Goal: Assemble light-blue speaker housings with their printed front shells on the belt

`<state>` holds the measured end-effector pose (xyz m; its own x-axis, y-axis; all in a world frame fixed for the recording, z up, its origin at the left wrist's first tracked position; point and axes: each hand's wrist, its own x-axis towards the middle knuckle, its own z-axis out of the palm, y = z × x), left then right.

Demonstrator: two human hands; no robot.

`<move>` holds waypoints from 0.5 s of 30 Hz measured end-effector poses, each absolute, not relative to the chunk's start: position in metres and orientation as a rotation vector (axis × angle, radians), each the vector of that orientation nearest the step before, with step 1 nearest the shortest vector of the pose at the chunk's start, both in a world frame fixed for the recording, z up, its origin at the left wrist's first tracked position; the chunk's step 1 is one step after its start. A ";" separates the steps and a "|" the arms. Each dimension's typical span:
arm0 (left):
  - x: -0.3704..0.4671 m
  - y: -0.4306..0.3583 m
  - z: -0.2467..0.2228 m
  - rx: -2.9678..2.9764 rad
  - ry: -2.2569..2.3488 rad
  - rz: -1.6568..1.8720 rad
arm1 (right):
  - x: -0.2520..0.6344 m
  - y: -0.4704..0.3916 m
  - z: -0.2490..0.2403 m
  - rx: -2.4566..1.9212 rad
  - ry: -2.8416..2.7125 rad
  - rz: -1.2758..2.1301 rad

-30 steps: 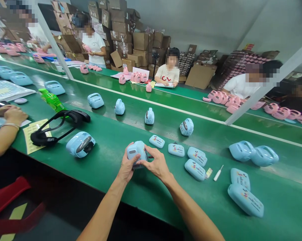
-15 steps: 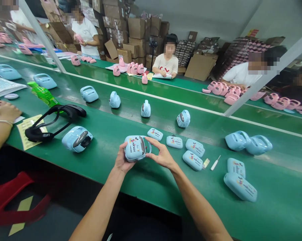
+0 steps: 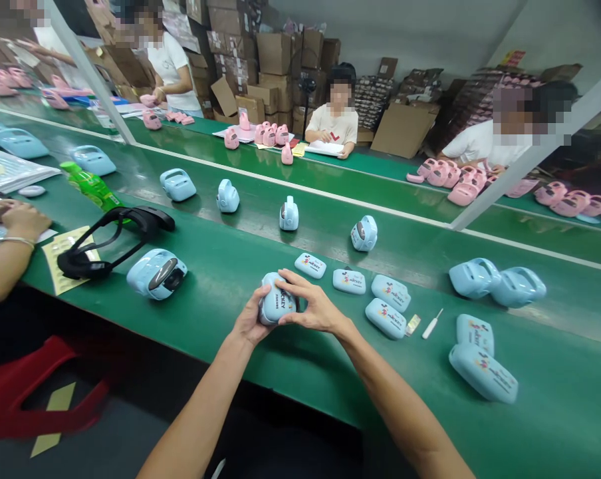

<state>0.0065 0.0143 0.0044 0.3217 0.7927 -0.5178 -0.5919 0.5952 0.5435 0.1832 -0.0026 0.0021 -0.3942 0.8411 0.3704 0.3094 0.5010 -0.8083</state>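
A light blue device with a cartoon print and lettering [image 3: 271,303] is held just above the green table. My left hand [image 3: 250,318] grips its left side and underside. My right hand [image 3: 314,303] has its fingers over the top and right side of the same device, thumb low at the front. The device's handle is hidden behind the right hand. Right of my hands lie several printed blue panels [image 3: 386,318], a small yellow label piece [image 3: 413,324] and a white-handled screwdriver [image 3: 432,326]. Another blue device [image 3: 157,274] rests to the left.
A black head strap [image 3: 88,266] lies on yellow sheets at left, near a green packet [image 3: 94,187] and another person's hands [image 3: 24,219]. Blue devices stand along the belt [image 3: 250,229]. A metal post [image 3: 524,163] rises at right. People sit across with pink devices.
The device has been turned in my hands, so its handle no longer shows. My right hand has moved from the handle onto the body. The view has shifted slightly.
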 end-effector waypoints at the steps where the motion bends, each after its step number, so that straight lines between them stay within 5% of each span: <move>1: 0.008 0.014 0.006 0.274 0.845 0.928 | 0.183 -0.003 0.000 -0.955 -1.917 0.840; 15: 0.007 0.001 0.002 0.443 0.848 1.020 | 0.184 -0.014 -0.006 -0.900 -2.017 0.658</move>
<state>0.0070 0.0005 0.0023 0.2546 0.8778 -0.4058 -0.5598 0.4759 0.6783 0.1843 -0.0145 -0.0062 -0.4154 0.7824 0.4640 0.3586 0.6097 -0.7069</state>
